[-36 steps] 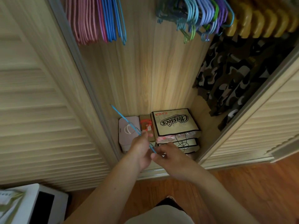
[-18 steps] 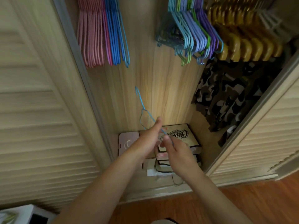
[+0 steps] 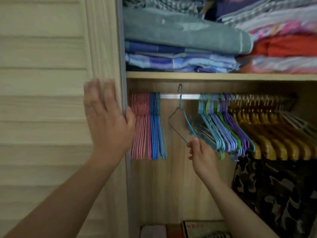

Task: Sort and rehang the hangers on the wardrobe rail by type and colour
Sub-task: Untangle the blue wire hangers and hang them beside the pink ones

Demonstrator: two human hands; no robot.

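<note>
Overhead, shelf (image 3: 221,76) above rail (image 3: 180,96)

Left hand (image 3: 107,117) raised flat, fingers (image 3: 93,90) spread — right hand (image 3: 200,152) lifted, fingers pinched together.

No text, label or number can be read. A box (image 3: 197,228) at the wardrobe floor, at about six o'clock, bears small red marks on its top edge, too blurred to make out.
</note>
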